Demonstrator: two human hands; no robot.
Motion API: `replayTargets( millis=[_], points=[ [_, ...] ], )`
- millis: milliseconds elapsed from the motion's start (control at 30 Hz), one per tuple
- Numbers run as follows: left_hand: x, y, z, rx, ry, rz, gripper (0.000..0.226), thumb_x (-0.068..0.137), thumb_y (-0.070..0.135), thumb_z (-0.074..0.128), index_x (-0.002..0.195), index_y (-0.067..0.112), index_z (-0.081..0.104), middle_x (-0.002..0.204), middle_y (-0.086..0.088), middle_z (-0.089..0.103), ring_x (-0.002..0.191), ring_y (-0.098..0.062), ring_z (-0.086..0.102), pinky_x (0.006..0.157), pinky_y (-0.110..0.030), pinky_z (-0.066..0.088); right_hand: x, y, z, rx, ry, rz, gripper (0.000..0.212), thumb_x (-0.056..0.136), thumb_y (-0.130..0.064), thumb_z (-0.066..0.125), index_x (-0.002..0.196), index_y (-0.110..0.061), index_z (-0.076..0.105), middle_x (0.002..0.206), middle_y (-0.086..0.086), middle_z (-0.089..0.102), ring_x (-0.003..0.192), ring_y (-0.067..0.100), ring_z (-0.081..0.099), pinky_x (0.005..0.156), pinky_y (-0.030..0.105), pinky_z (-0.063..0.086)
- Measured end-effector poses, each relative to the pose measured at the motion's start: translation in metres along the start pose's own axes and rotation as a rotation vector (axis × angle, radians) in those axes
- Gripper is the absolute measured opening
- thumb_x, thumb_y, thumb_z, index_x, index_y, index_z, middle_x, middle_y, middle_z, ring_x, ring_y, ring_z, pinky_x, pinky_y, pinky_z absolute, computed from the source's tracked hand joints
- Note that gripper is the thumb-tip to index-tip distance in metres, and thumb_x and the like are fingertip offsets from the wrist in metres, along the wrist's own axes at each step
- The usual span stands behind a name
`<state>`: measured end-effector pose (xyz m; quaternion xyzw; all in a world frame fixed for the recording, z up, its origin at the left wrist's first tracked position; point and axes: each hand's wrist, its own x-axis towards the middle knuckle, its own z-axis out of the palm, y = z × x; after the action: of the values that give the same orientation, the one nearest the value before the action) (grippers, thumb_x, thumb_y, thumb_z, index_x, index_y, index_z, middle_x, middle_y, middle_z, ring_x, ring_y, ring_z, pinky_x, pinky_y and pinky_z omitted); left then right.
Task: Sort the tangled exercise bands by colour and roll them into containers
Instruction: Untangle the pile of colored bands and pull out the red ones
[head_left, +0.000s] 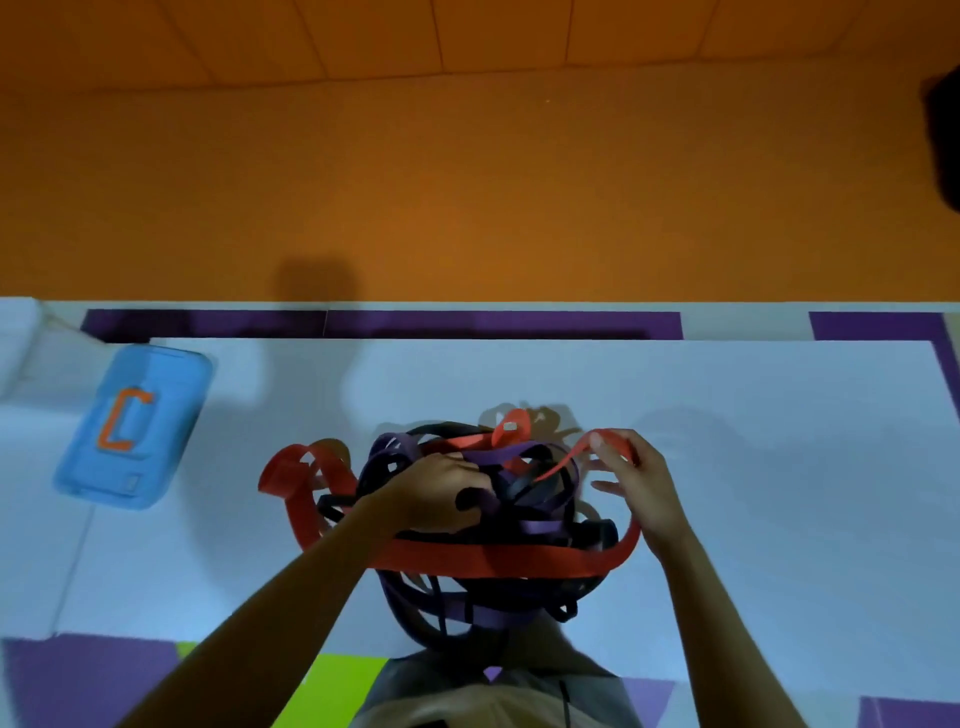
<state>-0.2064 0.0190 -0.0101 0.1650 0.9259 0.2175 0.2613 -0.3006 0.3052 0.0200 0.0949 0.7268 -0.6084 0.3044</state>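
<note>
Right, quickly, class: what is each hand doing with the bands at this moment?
Left hand: curled round dark bands in the tangle.
Right hand: pinches the red band, other fingers spread.

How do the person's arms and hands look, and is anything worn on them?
The left hand and the right hand are bare: no gloves, rings or watch show. Both forearms are bare too, no sleeves in view. The picture is slightly blurred.
</note>
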Motion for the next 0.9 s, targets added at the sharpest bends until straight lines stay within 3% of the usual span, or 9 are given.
replayTargets(
  millis=[100,167,267,333,433,533,633,767,900],
  points=[
    [0.004,0.0,-0.006,-0.065,-0.17,-0.034,0.029,0.095,0.043,0.045,0.112,0.035,0.068,0.112,0.015,0.065,0.105,-0.013,0.052,0.097,-0.036,0.04,-0.001,0.003,-0.007,-0.058,-0.053,0.031,0.011,0.096,-0.021,0.074,0.107,-0.019,0.075,0.106,-0.002,0.078,0.105,0.019,0.073,0.093,0.039,0.058],
    [0.003,-0.002,-0.002,-0.1,-0.198,-0.06,0.035,0.102,0.044,0.043,0.113,0.026,0.07,0.118,0.006,0.063,0.107,-0.015,0.05,0.096,-0.034,0.036,-0.004,0.006,-0.014,-0.171,-0.13,0.029,0.011,0.095,-0.019,0.073,0.105,-0.02,0.078,0.103,-0.003,0.078,0.101,0.014,0.073,0.092,0.033,0.055],
    [-0.003,0.001,0.007,-0.206,-0.066,-0.13,0.045,0.105,0.05,0.035,0.099,0.018,0.065,0.112,0.003,0.057,0.102,-0.014,0.052,0.093,-0.038,0.042,-0.01,0.006,-0.02,-0.3,-0.224,0.048,0.007,0.096,-0.022,0.074,0.094,-0.017,0.078,0.088,-0.008,0.076,0.083,0.006,0.07,0.08,0.024,0.048],
    [-0.007,-0.001,0.016,-0.231,0.019,-0.197,0.043,0.105,0.05,0.034,0.101,0.018,0.061,0.112,0.002,0.054,0.1,-0.016,0.054,0.091,-0.042,0.046,-0.012,0.004,-0.02,-0.362,-0.268,0.054,0.016,0.096,-0.024,0.075,0.086,-0.012,0.075,0.076,-0.01,0.071,0.073,0.004,0.064,0.074,0.02,0.045],
    [-0.008,0.001,0.022,-0.36,0.122,-0.341,0.032,0.097,0.051,0.056,0.118,0.027,0.056,0.132,0.01,0.044,0.104,-0.019,0.061,0.094,-0.045,0.052,-0.013,0.003,-0.016,-0.495,-0.343,0.086,0.014,0.096,-0.025,0.074,0.085,-0.018,0.078,0.08,-0.009,0.078,0.075,0.004,0.072,0.071,0.01,0.047],
    [0.0,0.008,0.021,-0.363,0.029,-0.399,0.086,0.087,0.058,0.067,0.16,0.038,0.024,0.17,0.013,0.014,0.13,-0.021,0.056,0.105,-0.037,0.047,-0.015,0.009,-0.009,-0.654,-0.359,0.089,0.009,0.097,-0.03,0.074,0.104,-0.027,0.075,0.092,-0.009,0.079,0.087,0.007,0.073,0.085,0.023,0.054],
    [0.013,0.017,0.025,-0.216,-0.042,-0.436,0.104,0.089,0.055,0.068,0.167,0.03,0.003,0.174,0.005,0.012,0.139,-0.028,0.05,0.108,-0.04,0.044,-0.019,0.015,0.0,-0.681,-0.318,0.041,0.048,0.09,-0.033,0.08,0.133,-0.043,0.06,0.113,-0.019,0.073,0.105,0.001,0.068,0.096,0.029,0.053],
    [0.024,0.029,0.03,-0.096,0.029,-0.55,0.084,0.091,0.041,0.069,0.157,0.014,0.027,0.155,-0.008,0.042,0.128,-0.039,0.057,0.098,-0.046,0.048,-0.022,0.014,0.024,-1.035,-0.165,-0.024,0.05,0.07,-0.058,0.079,0.112,-0.035,0.062,0.102,-0.013,0.067,0.098,0.016,0.065,0.086,0.041,0.055],
    [0.021,0.033,0.036,-0.074,0.041,-0.551,0.052,0.09,0.032,0.07,0.134,0.012,0.052,0.135,-0.01,0.057,0.121,-0.035,0.058,0.094,-0.045,0.05,-0.022,0.008,0.05,-1.35,-0.06,0.012,0.046,0.078,-0.055,0.069,0.108,-0.022,0.057,0.104,-0.003,0.067,0.103,0.026,0.066,0.087,0.041,0.05]
  ],
)
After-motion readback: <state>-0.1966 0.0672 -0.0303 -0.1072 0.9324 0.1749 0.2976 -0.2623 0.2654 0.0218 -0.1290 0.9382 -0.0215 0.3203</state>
